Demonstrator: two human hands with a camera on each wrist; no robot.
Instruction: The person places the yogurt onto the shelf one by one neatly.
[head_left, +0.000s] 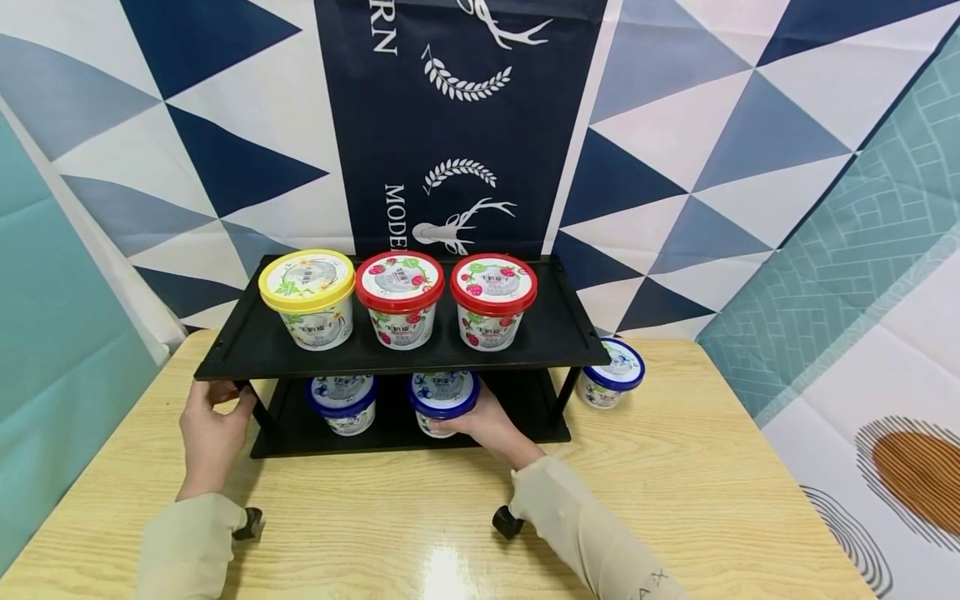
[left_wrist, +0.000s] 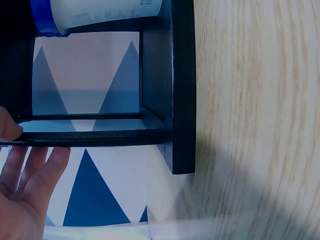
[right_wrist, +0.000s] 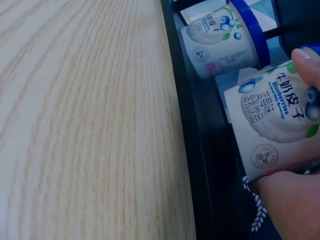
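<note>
A black two-tier shelf (head_left: 420, 358) stands on the wooden table. At its left end my left hand (head_left: 213, 437) grips a side post, thumb on one side and fingers on the other in the left wrist view. My right hand (head_left: 491, 425) holds a blue-lidded blueberry milk tub (right_wrist: 272, 125) upright on the lower tier, thumb and fingers around its side. Left of it on the same tier is another blue-lidded tub (head_left: 343, 404). The upper tier carries one yellow-lidded tub (head_left: 318, 325) and two red-lidded tubs, a middle one (head_left: 401, 325) and a right one (head_left: 491, 325).
A third blue-lidded tub (head_left: 611, 375) stands on the table (head_left: 675, 467), just right of the shelf. Behind the shelf hangs a patterned cloth (head_left: 465, 125) with triangles and deer heads. Teal fabric (head_left: 60, 358) lines the left side.
</note>
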